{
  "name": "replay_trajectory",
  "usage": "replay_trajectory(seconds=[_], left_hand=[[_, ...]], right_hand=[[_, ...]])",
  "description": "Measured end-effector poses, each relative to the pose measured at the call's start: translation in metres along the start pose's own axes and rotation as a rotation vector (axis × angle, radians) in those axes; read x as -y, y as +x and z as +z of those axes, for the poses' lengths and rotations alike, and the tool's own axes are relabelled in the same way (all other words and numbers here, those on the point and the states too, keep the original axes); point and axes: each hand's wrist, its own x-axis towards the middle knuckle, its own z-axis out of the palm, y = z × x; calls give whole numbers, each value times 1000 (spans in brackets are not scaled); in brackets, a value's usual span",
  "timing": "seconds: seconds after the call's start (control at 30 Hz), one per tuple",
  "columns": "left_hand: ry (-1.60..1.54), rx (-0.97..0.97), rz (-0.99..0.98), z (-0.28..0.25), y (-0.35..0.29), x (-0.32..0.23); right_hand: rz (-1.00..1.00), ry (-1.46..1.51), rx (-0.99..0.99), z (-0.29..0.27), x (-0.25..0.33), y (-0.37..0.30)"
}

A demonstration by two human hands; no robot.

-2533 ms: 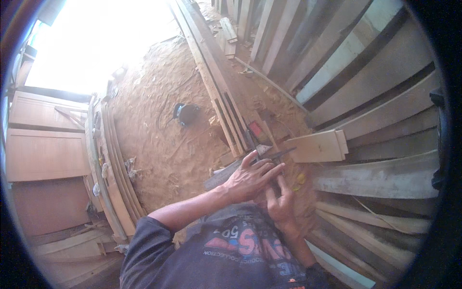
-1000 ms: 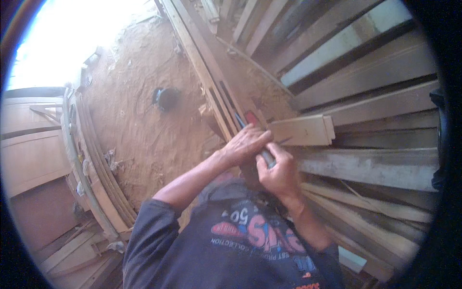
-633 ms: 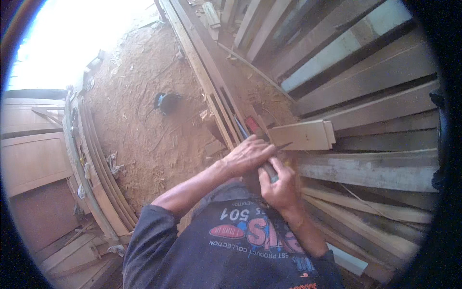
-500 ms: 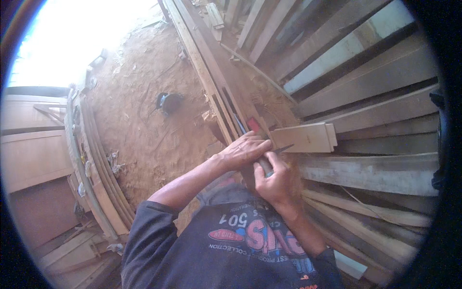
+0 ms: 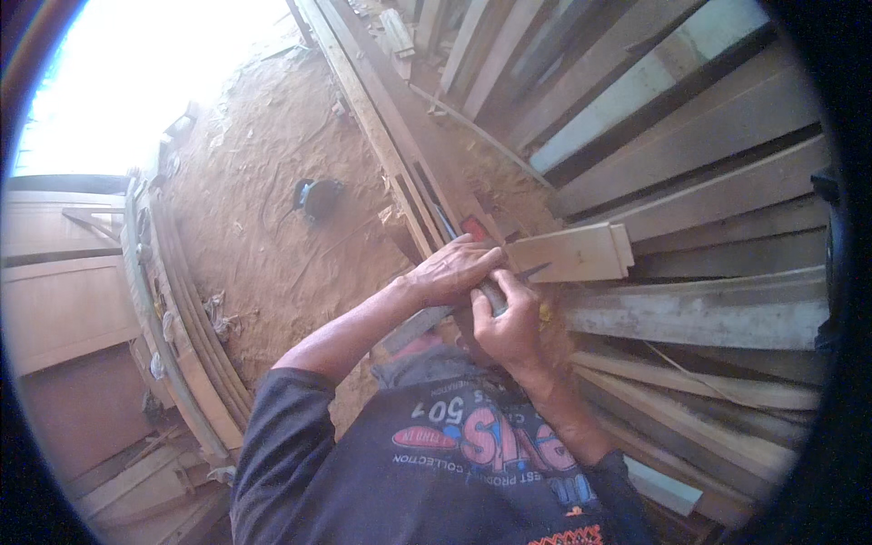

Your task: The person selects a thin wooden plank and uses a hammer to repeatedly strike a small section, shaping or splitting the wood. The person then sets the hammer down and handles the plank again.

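One left hand point(image 5: 451, 272), one right hand point(image 5: 509, 318), one grey handle point(image 5: 494, 297).
Near the hands: one red piece point(image 5: 473, 228), one dark pointed tip point(image 5: 536, 271). On the sandy floor point(image 5: 272, 263): one blue-and-black machine point(image 5: 319, 198) near the middle; by its right edge, two pale stacked boards point(image 5: 572, 254) and at least eight grey-brown boards point(image 5: 699, 311); by its left edge, at least two pale panels point(image 5: 64, 309), plus curved strips point(image 5: 195, 313) too overlapped to count.
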Motion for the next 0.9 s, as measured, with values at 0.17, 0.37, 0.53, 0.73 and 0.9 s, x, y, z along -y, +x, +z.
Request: replay_trajectory(seconds=[0.17,0.37,0.53,0.73,0.9], left_hand=[[56,-114,276,4,-1,4],[53,-76,78,6,-2,5],[-45,26,75,-4,-6,7],[-49,-50,75,-7,-11,-3],[-145,-181,-114,-7,-11,-17]], right_hand=[[-306,-80,-178,1,5,-1],[-10,-26,-41,-3,8,-3],[-77,-20,-100,15,3,0],[-16,-34,-39,-1,14,-4],[-129,-78,-43,-24,43,3]])
